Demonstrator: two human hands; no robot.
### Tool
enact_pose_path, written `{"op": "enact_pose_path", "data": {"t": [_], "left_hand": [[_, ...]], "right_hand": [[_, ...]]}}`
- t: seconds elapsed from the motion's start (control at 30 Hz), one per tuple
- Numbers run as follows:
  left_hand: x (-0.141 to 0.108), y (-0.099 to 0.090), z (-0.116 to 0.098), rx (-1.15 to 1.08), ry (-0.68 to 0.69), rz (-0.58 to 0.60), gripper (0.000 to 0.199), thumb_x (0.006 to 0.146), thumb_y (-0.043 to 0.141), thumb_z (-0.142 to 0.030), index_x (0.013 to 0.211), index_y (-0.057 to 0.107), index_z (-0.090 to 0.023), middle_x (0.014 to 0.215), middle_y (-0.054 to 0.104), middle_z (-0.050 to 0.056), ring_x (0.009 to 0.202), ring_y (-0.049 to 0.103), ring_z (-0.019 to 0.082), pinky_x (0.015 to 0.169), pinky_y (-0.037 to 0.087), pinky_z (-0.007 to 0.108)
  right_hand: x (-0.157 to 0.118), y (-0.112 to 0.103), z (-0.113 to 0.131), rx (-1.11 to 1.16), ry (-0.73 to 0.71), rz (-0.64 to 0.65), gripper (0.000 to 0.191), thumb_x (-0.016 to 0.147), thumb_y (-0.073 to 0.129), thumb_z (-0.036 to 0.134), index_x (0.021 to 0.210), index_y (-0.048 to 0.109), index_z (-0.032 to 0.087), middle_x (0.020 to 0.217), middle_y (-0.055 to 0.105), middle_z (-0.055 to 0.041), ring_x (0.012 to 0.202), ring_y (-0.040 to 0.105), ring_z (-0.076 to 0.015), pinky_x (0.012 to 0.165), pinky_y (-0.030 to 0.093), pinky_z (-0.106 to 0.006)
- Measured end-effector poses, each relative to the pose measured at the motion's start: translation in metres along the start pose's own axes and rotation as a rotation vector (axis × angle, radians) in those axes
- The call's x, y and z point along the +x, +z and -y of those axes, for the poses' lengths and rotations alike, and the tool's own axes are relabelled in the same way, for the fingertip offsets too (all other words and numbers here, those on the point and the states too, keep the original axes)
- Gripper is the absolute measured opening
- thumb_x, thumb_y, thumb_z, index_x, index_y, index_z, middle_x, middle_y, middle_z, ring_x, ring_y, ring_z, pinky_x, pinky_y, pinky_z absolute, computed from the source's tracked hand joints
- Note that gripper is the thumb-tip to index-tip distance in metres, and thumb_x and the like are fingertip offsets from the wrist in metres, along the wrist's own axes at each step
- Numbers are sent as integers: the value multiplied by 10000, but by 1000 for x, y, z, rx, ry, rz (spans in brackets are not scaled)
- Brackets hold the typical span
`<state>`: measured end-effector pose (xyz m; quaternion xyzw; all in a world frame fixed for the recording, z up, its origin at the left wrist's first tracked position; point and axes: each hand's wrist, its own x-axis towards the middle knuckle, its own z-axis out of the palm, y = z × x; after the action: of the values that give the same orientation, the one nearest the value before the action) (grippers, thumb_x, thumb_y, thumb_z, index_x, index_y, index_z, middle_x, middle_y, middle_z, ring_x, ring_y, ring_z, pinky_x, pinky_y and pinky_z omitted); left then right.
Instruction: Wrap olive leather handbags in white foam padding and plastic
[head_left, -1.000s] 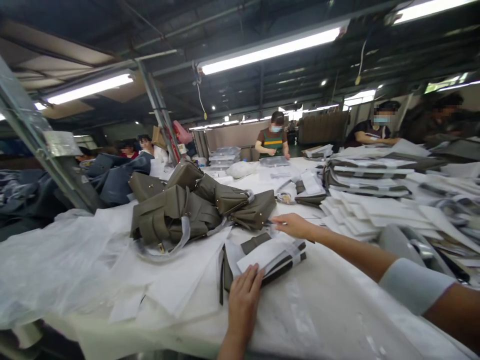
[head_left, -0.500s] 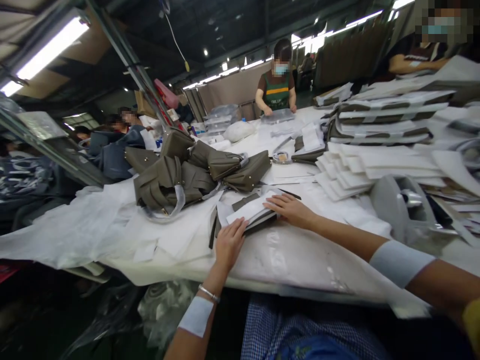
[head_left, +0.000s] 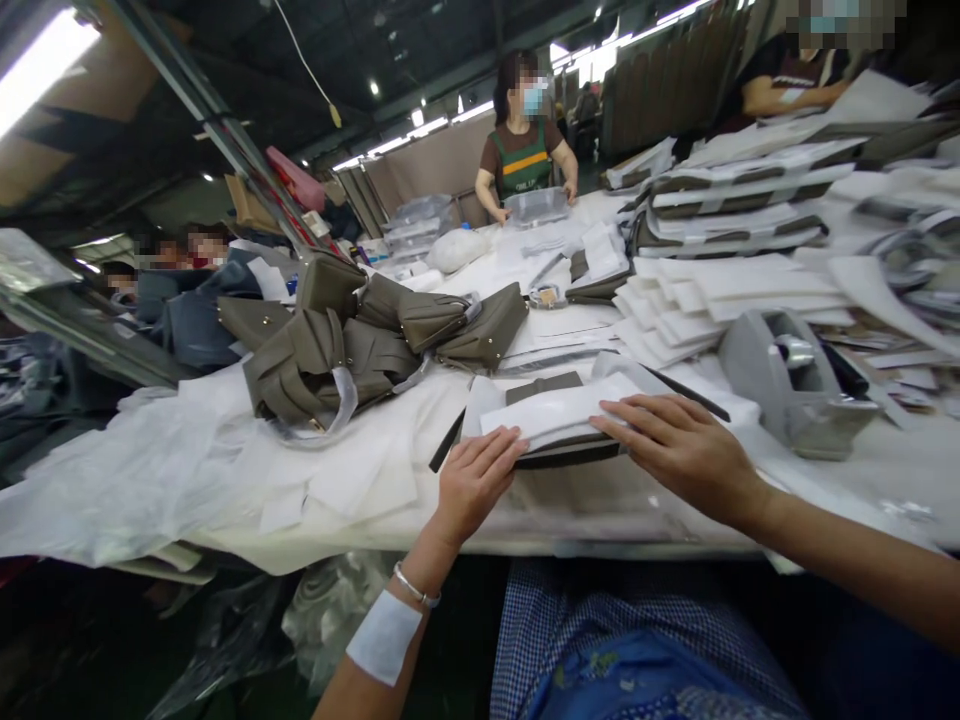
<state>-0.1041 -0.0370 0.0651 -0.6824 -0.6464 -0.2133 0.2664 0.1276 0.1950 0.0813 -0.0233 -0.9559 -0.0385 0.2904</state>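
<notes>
A flat olive-grey bag (head_left: 544, 386) lies before me at the table's front edge, with dark strips showing at its sides. Across it rests a folded white sheet (head_left: 559, 412), which covers much of the bag. My left hand (head_left: 480, 480) lies on the near left end of the sheet, fingers stretched out. My right hand (head_left: 686, 455) rests over the right end, its fingers also extended and fairly flat. Both sets of fingertips touch the sheet from above; neither hand wraps around anything. The thumbs are mostly hidden.
Finished-looking olive handbags (head_left: 375, 330) are heaped at the left, beyond loose white sheets (head_left: 187, 450). To the right stand a grey tape dispenser (head_left: 787, 380), stacked white sheets (head_left: 735, 295) and piled bag pieces (head_left: 742, 205). A co-worker (head_left: 525, 150) stands across the table.
My right hand has moved right and nearer to me, farther from my left hand. The bag and white sheet now lie more level across my view. The camera view has shifted.
</notes>
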Motion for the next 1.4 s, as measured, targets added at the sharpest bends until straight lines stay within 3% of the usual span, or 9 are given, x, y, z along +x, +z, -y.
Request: {"op": "enact_pose_path", "data": {"t": [0.17,0.3,0.4,0.5,0.63,0.73,0.9,1.13,1.4], "left_hand": [[-24,14,-22,-61,64,23,365,981,536,-188,1336,562,-266,1331,652,15,1268,582,170,973,496,322],[-43,24,-25,-80,91,48,409,988,522,-153,1373,532,-291,1346,641,4,1310,546,173,995,492,333],[-48,24,-22,-97,117,46,430,995,513,-154,1400,502,-296,1356,633,-3,1317,538,163,1015,480,331],[-48,20,-24,-102,129,15,416,1002,503,-154,1396,509,-287,1351,635,-5,1310,546,161,1007,477,321],[-51,16,-33,-105,124,-37,387,995,522,-148,1362,547,-268,1338,642,-1,1294,561,173,995,469,327],[-55,18,-37,-103,119,-59,369,991,542,-170,1348,567,-259,1337,643,6,1279,573,184,989,461,333],[-55,30,-38,-103,106,-105,379,982,558,-170,1351,575,-258,1331,648,22,1265,585,193,966,464,332],[-43,37,-45,-101,90,-121,369,977,564,-171,1335,589,-258,1324,653,23,1242,602,190,943,478,327],[-42,34,-53,-89,39,-129,334,998,526,-189,1315,608,-254,1300,670,32,1217,619,190,948,474,339]], "right_hand": [[-50,6,22,-19,7,35,618,937,501,152,1511,389,353,1422,578,-25,1208,597,-290,950,483,-462],[-63,0,35,22,7,51,502,940,557,259,1435,501,322,1348,638,-33,1131,634,-277,919,497,-442],[-34,-8,34,123,52,25,365,946,573,296,1309,608,317,1131,740,-27,954,686,-237,930,497,-423],[18,5,18,223,146,20,282,968,516,263,1199,676,276,1087,743,-43,981,684,-227,924,519,-378],[86,61,-15,190,221,341,471,867,553,93,1323,604,200,1319,632,-115,1206,595,-264,1029,475,-402],[116,105,-35,187,175,459,665,700,680,13,1346,590,141,1391,574,-177,1220,590,-302,1025,474,-398],[127,145,-55,244,77,497,414,777,717,156,1190,705,147,1255,676,-155,1151,633,-268,1014,465,-359],[128,149,-61,262,74,473,199,895,592,226,994,744,142,1077,714,-138,962,657,-223,886,474,-318],[150,125,-46,310,191,362,152,794,600,149,896,712,134,916,724,-97,814,626,-197,748,427,-269]]}}
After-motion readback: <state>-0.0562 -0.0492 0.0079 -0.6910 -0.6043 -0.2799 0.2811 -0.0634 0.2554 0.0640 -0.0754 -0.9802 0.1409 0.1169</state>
